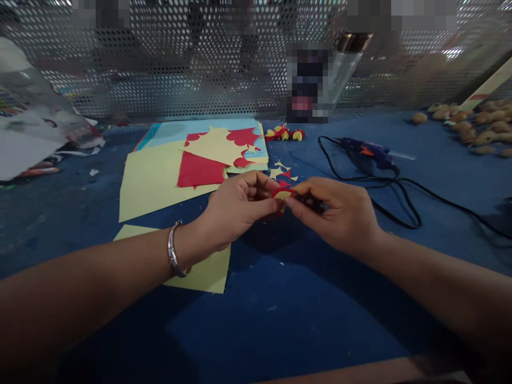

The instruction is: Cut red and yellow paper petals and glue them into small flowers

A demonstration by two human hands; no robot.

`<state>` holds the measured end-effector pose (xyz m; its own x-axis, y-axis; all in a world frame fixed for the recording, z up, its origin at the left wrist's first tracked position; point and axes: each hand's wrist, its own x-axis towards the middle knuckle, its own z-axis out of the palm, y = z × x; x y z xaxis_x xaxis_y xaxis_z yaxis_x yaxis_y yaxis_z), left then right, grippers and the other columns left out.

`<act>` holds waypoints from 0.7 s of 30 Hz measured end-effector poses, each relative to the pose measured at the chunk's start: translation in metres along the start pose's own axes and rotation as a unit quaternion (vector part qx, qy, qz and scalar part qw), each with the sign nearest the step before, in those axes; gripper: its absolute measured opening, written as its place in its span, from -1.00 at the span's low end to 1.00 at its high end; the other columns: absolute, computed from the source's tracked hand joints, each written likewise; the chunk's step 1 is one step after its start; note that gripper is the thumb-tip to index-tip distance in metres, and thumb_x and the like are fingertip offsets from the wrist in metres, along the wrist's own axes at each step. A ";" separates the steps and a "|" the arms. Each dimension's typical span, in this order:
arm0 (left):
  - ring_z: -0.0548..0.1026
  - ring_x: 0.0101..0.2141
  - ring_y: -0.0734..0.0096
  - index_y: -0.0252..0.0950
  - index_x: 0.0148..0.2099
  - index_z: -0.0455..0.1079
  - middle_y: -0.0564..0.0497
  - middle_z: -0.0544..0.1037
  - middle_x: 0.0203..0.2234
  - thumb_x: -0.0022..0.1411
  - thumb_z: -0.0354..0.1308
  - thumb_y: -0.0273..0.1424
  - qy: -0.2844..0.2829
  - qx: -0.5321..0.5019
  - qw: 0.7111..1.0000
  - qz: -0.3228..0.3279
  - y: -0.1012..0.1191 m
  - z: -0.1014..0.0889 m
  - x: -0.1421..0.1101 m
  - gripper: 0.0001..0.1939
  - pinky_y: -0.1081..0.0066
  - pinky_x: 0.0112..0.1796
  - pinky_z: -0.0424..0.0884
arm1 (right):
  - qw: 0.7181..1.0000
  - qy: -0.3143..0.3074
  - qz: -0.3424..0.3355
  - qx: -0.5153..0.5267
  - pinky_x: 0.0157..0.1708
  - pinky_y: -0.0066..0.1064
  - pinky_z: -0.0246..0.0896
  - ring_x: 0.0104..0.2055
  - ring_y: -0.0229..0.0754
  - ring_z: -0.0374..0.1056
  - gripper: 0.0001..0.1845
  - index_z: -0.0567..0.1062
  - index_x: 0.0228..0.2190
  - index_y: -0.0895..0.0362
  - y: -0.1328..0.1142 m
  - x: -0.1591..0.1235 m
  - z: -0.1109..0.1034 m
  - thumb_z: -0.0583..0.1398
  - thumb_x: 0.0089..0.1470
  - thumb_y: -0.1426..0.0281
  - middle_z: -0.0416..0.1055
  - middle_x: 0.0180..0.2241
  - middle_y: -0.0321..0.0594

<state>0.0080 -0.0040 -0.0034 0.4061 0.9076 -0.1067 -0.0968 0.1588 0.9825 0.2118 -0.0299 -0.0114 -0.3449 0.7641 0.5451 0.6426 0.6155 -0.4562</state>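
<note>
Between both hands, over the blue tabletop, is a small red and yellow paper piece (283, 195). My left hand (244, 205) pinches its left side with thumb and fingers; a silver bracelet (173, 250) circles that wrist. At the piece's right edge, my right hand (336, 210) is closed in a pinch. Its fingertips partly cover the paper, so the exact shape is hard to make out. Small red and yellow paper scraps (280, 172) lie just beyond the fingers. Farther back sit several finished-looking red and yellow paper pieces (285, 133).
Cut red paper (202, 170) and yellow sheets (148, 181) lie to the left, one yellow sheet (212, 272) under my left forearm. A blue glue gun (370, 152) with a black cord (414, 210) rests at right. Nutshell-like pieces (488, 125) and a perforated metal panel (180, 64) are behind.
</note>
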 end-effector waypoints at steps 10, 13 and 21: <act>0.56 -0.40 0.51 -0.27 -0.09 0.38 0.12 0.55 -0.44 0.08 0.43 -0.46 -0.015 0.129 0.989 0.074 -0.006 -0.007 0.004 -0.63 0.47 -0.31 0.48 | 1.000 -0.011 -0.009 0.027 -0.47 -0.36 0.16 -0.51 -0.28 0.33 -0.81 0.56 -0.33 0.05 -0.003 -0.001 -0.006 0.21 0.35 0.34 0.51 -0.47 -0.31; 0.53 -0.35 0.49 -0.24 -0.06 0.36 0.13 0.49 -0.40 0.13 0.40 -0.44 -0.016 0.178 0.976 0.127 -0.007 -0.008 0.003 -0.63 0.44 -0.27 0.48 | 0.999 -0.006 0.010 0.047 -0.45 -0.38 0.21 -0.51 -0.29 0.37 -0.79 0.55 -0.34 0.05 -0.004 -0.001 -0.008 0.19 0.37 0.36 0.51 -0.48 -0.32; 0.57 -0.32 0.48 -0.18 -0.05 0.28 0.11 0.52 -0.33 0.31 0.23 -0.50 -0.083 0.219 0.948 0.215 -0.006 -0.009 -0.003 -0.77 0.39 -0.23 0.48 | 0.997 -0.001 0.046 0.060 -0.49 -0.38 0.20 -0.53 -0.28 0.35 -0.80 0.56 -0.35 0.05 -0.006 0.000 -0.009 0.23 0.34 0.31 0.49 -0.52 -0.32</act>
<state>-0.0012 -0.0043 -0.0104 0.5553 0.7726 0.3079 0.0865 -0.4218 0.9025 0.2139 -0.0349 -0.0022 -0.2891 0.8188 0.4959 0.5849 0.5612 -0.5856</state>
